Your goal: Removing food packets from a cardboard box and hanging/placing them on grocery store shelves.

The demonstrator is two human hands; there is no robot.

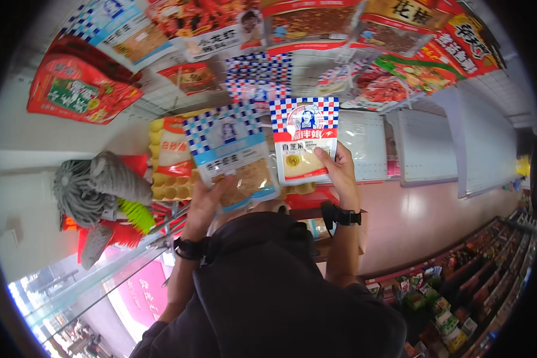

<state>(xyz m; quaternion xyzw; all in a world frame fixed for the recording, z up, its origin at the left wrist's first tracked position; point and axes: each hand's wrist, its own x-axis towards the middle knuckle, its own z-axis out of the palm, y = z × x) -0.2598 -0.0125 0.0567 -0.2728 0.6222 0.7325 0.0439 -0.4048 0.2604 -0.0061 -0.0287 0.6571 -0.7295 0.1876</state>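
Note:
A light-blue and white pouch with a checkered top is in my left hand, gripped at its lower left with the thumb on the front. Beige dried contents show through its window. My right hand holds a smaller red, white and blue pouch of white sesame by its right edge, thumb across the front. Both pouches are upright, side by side with a narrow gap. Behind them hang several checkered pouches on a wire rack.
More seasoning bags, such as a red bag, hang above. Yellow egg trays and a white sugar bag lie behind my left hand. Grey mop heads stand left. Stocked shelves run along the lower right, beyond a pinkish floor.

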